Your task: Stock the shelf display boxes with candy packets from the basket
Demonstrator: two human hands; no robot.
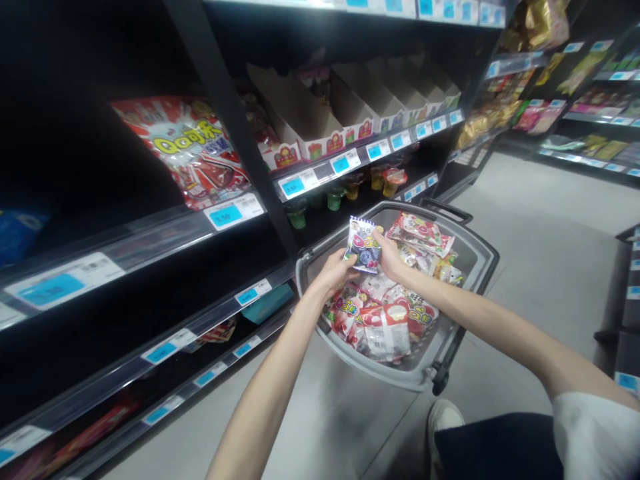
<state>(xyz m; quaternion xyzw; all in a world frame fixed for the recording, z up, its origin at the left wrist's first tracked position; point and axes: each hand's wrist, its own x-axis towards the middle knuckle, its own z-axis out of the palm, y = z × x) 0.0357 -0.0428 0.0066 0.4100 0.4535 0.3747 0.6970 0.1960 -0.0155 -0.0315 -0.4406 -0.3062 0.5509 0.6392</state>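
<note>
Between both hands I hold a small purple and white gummy candy packet with blueberries pictured on it. My left hand grips its lower left side, thumb on the front. My right hand is closed on its right edge. Directly beneath is a grey shopping basket filled with candy packets. Red and white packets lie at its near side, and a red striped packet rests at its far side. Parts of the load are hidden under my hands and right forearm.
Dark shelves with price tags run along the left. A red candy bag lies on one; open cardboard display boxes and jelly cups sit farther along. More stocked shelving stands at the back right. My shoe is near the basket.
</note>
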